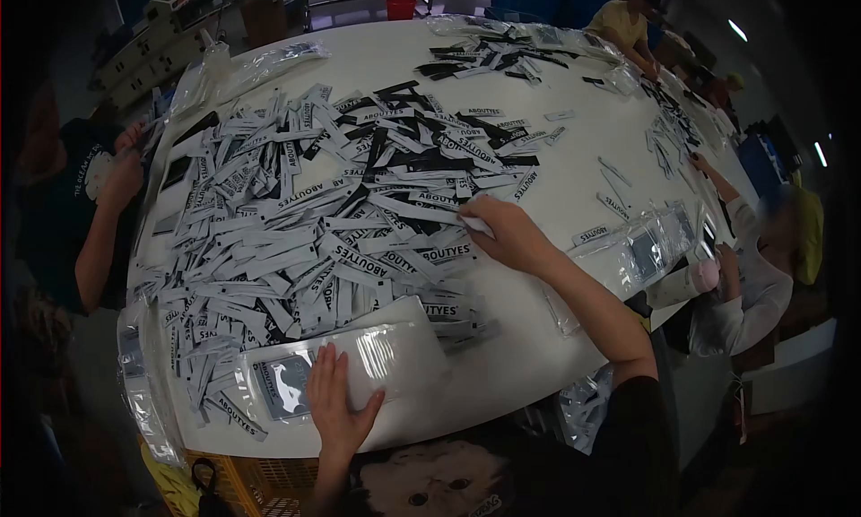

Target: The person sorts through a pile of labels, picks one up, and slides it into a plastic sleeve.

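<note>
Along the near edge of the surface (511, 342), I see the left hand (339, 405) resting flat on the clear bag (381, 354), thumb set wide. Beside the heap of packets (296, 239), the right hand (507, 234) has its fingers narrow around a white packet (479, 225) — whether just one, I cannot tell. The heap is tangled and overlapping, so a quick pull could drag neighbours along, and a hard pinch might bend the packet. The bag looks slick; uneven pressure could make it skid or crease — perhaps nudging nearby loose packets towards the edge.
</note>
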Available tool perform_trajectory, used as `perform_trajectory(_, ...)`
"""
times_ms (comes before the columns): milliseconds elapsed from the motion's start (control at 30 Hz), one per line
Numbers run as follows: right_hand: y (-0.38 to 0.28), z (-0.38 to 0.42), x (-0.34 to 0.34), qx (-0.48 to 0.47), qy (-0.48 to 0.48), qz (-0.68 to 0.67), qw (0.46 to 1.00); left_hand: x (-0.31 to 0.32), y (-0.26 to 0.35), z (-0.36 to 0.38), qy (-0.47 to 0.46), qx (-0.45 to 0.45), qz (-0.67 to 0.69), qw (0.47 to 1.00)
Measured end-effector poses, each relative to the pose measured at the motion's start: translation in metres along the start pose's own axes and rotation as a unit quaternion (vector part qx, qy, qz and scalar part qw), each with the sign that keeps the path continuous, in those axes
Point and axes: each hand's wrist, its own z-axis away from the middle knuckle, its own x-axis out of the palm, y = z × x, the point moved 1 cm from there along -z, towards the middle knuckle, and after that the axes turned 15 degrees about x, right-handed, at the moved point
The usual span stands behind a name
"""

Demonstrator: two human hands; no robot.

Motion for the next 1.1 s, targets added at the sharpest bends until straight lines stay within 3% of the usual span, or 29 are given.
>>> perform_trajectory(100, 0.005, -0.083, 0.017, -0.085, 0.085, 0.055, 0.991, 0.001, 0.0, 0.001, -0.002, 0.004, -0.014, 1.0)
perform_trajectory(200, 0.026, -0.142, 0.042, -0.085, 0.083, 0.127, 0.985, 0.002, -0.001, 0.002, -0.002, 0.006, -0.012, 1.0)
perform_trajectory(300, 0.024, -0.161, 0.045, 0.04, -0.125, 0.241, 0.962, 0.001, 0.0, 0.0, 0.001, 0.0, -0.008, 1.0)
perform_trajectory(500, 0.002, -0.12, 0.015, -0.013, -0.15, 0.128, 0.98, 0.001, -0.002, 0.0, -0.002, -0.006, -0.002, 1.0)
perform_trajectory(567, -0.007, -0.101, 0.004, -0.007, -0.189, 0.051, 0.981, -0.003, 0.0, -0.001, -0.014, -0.009, 0.013, 1.0)
perform_trajectory(633, -0.019, -0.08, -0.005, 0.064, -0.205, -0.026, 0.976, -0.009, -0.001, 0.0, 0.011, -0.026, 0.067, 0.997)
perform_trajectory(667, -0.02, -0.07, -0.008, 0.029, -0.145, -0.007, 0.989, -0.011, -0.001, 0.002, 0.041, -0.045, 0.119, 0.991)
perform_trajectory(700, -0.021, -0.056, -0.011, 0.022, -0.085, -0.121, 0.989, -0.011, -0.003, 0.004, 0.041, -0.047, 0.119, 0.991)
perform_trajectory(733, -0.021, -0.038, -0.012, 0.012, -0.025, -0.233, 0.972, -0.011, -0.005, 0.006, 0.128, -0.094, 0.254, 0.954)
perform_trajectory(767, -0.022, -0.013, -0.012, 0.071, 0.008, -0.373, 0.925, -0.012, -0.01, 0.009, 0.212, -0.136, 0.381, 0.89)
perform_trajectory(800, -0.021, 0.018, -0.008, 0.13, 0.04, -0.502, 0.854, -0.014, -0.016, 0.016, 0.178, -0.182, 0.325, 0.911)
perform_trajectory(833, -0.01, 0.048, 0.004, 0.105, 0.085, -0.565, 0.814, -0.023, -0.009, 0.01, 0.179, -0.185, 0.324, 0.911)
perform_trajectory(867, 0.0, 0.076, 0.021, 0.081, 0.13, -0.624, 0.766, -0.04, 0.002, -0.003, 0.093, -0.229, 0.211, 0.946)
perform_trajectory(900, -0.003, 0.095, 0.034, 0.097, 0.197, -0.52, 0.825, -0.052, 0.009, -0.014, 0.004, -0.266, 0.095, 0.959)
perform_trajectory(933, -0.007, 0.111, 0.046, 0.112, 0.259, -0.405, 0.87, -0.059, 0.009, -0.02, 0.0, -0.268, 0.095, 0.959)
perform_trajectory(1000, 0.002, 0.139, 0.072, 0.213, 0.19, -0.42, 0.862, -0.064, 0.007, -0.022, -0.107, -0.311, 0.129, 0.935)
perform_trajectory(1033, 0.001, 0.154, 0.079, 0.223, 0.209, -0.516, 0.8, -0.061, 0.007, -0.021, -0.074, -0.276, 0.117, 0.951)
perform_trajectory(1100, 0.006, 0.161, 0.076, 0.22, 0.253, -0.468, 0.817, -0.058, 0.007, -0.024, -0.053, -0.237, 0.101, 0.965)
